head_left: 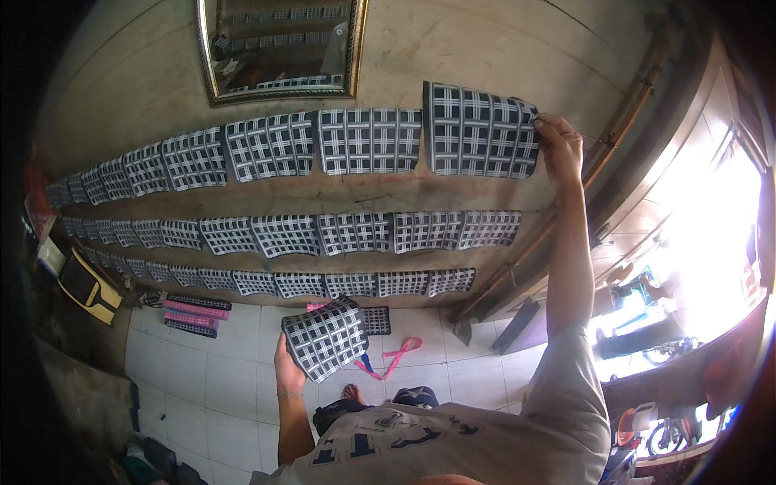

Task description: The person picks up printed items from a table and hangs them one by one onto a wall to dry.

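High on the wall, my right hand (559, 147) pinches the upper right corner of a black-and-white checked cloth piece (482, 133). That piece is at the right end of the top row, beside another hanging checked piece (369, 141). Down by my waist, my left hand (289, 364) grips a bunch of the same checked cloth pieces (326, 338), slightly curled; how many is hidden. Two lower rows of checked pieces, the middle row (354, 234) and the bottom row (350, 284), hang along the wall.
A gold-framed mirror (358, 48) hangs above the top row. On the tiled floor (242, 376) lie pink and black folded stacks (196, 315), a checked piece (377, 320) and a pink strap (402, 349). A yellow-edged object (101, 303) stands left. A bright opening with a motorbike (664, 436) is right.
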`<action>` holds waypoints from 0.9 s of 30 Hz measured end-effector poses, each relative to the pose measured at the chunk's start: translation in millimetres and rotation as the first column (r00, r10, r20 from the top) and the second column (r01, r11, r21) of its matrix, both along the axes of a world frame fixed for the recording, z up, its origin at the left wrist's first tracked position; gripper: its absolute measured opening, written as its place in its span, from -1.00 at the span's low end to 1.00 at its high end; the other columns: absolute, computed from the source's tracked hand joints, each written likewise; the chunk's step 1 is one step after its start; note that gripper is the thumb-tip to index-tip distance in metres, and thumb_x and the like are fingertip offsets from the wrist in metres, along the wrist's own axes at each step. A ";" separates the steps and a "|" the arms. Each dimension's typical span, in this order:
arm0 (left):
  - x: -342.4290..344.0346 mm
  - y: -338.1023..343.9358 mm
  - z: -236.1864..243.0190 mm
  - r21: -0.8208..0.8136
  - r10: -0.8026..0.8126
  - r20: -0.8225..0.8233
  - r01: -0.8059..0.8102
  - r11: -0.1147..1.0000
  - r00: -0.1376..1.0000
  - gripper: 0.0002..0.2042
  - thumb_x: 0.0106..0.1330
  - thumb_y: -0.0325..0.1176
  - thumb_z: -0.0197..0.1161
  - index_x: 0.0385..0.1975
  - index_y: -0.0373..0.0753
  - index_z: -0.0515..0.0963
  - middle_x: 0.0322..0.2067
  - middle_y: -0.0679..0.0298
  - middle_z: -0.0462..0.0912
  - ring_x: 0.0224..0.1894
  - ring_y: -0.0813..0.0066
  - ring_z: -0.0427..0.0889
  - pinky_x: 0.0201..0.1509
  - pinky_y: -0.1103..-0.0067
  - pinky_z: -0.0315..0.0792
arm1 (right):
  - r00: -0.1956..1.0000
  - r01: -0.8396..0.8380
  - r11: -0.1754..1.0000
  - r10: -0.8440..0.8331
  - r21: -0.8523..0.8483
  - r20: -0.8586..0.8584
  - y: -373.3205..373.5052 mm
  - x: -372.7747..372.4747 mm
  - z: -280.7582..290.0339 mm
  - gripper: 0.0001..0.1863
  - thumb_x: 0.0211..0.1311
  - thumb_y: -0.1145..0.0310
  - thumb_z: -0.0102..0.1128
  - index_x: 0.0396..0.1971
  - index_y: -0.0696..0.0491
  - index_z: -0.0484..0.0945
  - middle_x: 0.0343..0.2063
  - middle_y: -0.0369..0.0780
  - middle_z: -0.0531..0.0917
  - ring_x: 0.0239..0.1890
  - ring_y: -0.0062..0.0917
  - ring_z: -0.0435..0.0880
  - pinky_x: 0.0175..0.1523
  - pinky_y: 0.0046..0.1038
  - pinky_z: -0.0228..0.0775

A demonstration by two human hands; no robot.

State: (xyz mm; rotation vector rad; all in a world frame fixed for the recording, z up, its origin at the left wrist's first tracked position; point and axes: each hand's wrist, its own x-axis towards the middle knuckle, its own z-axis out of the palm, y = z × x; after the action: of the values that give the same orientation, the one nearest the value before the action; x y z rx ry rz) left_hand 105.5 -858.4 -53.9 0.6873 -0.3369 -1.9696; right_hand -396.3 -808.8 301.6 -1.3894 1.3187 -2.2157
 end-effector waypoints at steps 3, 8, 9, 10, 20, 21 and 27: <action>-5.3 -9.7 1.8 -0.002 0.001 0.029 -0.001 1.000 1.000 -0.60 0.39 -0.11 -0.23 -0.10 -0.31 0.42 -0.13 0.14 0.54 -0.12 0.30 0.55 -0.01 0.41 0.44 | 0.998 -0.011 0.999 0.008 0.049 0.064 -25.7 -11.7 -20.6 -0.88 0.04 0.56 0.15 -0.38 0.23 0.56 -0.50 -0.29 0.58 -0.54 -0.74 0.45 -0.39 -0.70 0.28; -21.1 -1.0 4.8 0.035 0.076 0.053 -0.078 0.996 0.996 -0.59 0.37 -0.10 -0.21 -0.14 -0.31 0.45 -0.20 0.17 0.58 -0.18 0.34 0.59 -0.08 0.46 0.49 | 0.993 -0.062 0.992 0.050 0.107 0.110 -44.3 -22.4 -27.3 -0.84 0.04 0.56 0.14 -0.33 0.26 0.54 -0.53 -0.31 0.56 -0.55 -0.73 0.45 -0.43 -0.71 0.26; -25.9 3.9 6.6 0.004 0.098 0.087 -0.099 0.995 0.991 -0.59 0.37 -0.10 -0.21 -0.14 -0.31 0.45 -0.19 0.17 0.58 -0.19 0.34 0.59 -0.08 0.45 0.49 | 0.991 -0.060 0.993 0.047 0.106 0.126 -45.7 -22.1 -27.7 -0.82 0.04 0.56 0.14 -0.31 0.27 0.54 -0.53 -0.31 0.56 -0.55 -0.73 0.45 -0.44 -0.71 0.26; -27.0 5.4 0.6 0.025 0.090 0.077 -0.092 0.995 0.993 -0.59 0.38 -0.10 -0.22 -0.14 -0.31 0.45 -0.19 0.17 0.58 -0.18 0.34 0.59 -0.08 0.46 0.48 | 0.989 -0.058 0.993 0.043 0.106 0.141 -47.2 -24.1 -29.3 -0.80 0.04 0.56 0.14 -0.29 0.28 0.53 -0.52 -0.31 0.55 -0.54 -0.73 0.46 -0.45 -0.71 0.26; -74.1 29.8 -4.8 0.034 0.052 -0.020 -0.051 0.998 0.998 -0.59 0.39 -0.12 -0.26 -0.10 -0.33 0.42 -0.14 0.16 0.55 -0.13 0.32 0.56 -0.02 0.44 0.45 | 0.980 -0.104 0.990 0.086 0.097 0.179 -66.8 -43.8 -42.6 -0.72 0.06 0.57 0.12 -0.18 0.33 0.47 -0.47 -0.25 0.56 -0.50 -0.72 0.47 -0.42 -0.72 0.25; -78.2 32.2 -3.0 0.034 0.056 -0.013 -0.056 0.998 0.998 -0.59 0.39 -0.13 -0.26 -0.10 -0.33 0.42 -0.14 0.16 0.55 -0.13 0.32 0.56 -0.03 0.44 0.45 | 0.977 -0.122 0.988 0.102 0.096 0.188 -68.0 -45.6 -43.5 -0.71 0.07 0.58 0.12 -0.17 0.34 0.46 -0.44 -0.22 0.57 -0.45 -0.67 0.51 -0.34 -0.70 0.32; -90.5 40.3 -3.8 -0.029 0.046 0.041 -0.044 0.999 0.998 -0.60 0.39 -0.13 -0.25 -0.11 -0.33 0.41 -0.16 0.17 0.56 -0.15 0.35 0.57 -0.04 0.44 0.46 | 0.969 -0.137 0.990 0.130 0.019 0.212 -75.7 -51.3 -54.6 -0.72 0.08 0.59 0.11 -0.17 0.34 0.44 -0.42 -0.21 0.58 -0.41 -0.65 0.54 -0.29 -0.68 0.38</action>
State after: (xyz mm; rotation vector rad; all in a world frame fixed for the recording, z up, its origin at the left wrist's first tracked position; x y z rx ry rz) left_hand 14.9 -818.0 -57.7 0.7125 -0.3703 -1.9067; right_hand -447.6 -884.5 246.9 -1.1579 1.1503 -2.1713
